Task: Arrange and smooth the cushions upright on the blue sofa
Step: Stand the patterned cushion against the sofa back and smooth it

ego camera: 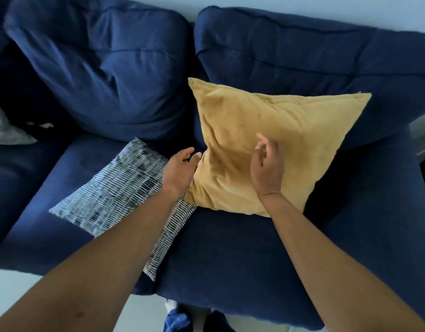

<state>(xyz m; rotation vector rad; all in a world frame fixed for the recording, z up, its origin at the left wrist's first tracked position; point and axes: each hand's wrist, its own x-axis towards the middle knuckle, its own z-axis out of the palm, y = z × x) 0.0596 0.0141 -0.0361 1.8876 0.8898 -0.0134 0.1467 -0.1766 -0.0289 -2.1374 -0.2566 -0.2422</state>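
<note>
A mustard-yellow cushion [278,130] leans tilted against the right back cushion of the blue sofa [230,248]. My left hand [181,168] touches the yellow cushion's left edge, fingers loosely curled and apart. My right hand [267,164] hovers over or rests on the cushion's face, fingers spread and slightly curled, holding nothing. A grey-and-white striped cushion [120,192] lies flat on the seat, partly under my left forearm and under the yellow cushion's lower left corner.
Two large blue back cushions [106,75] stand behind, the left one dented. A pale grey cushion or cloth [5,130] shows at the far left edge. Light floor and blue fabric [180,319] lie below the sofa's front edge.
</note>
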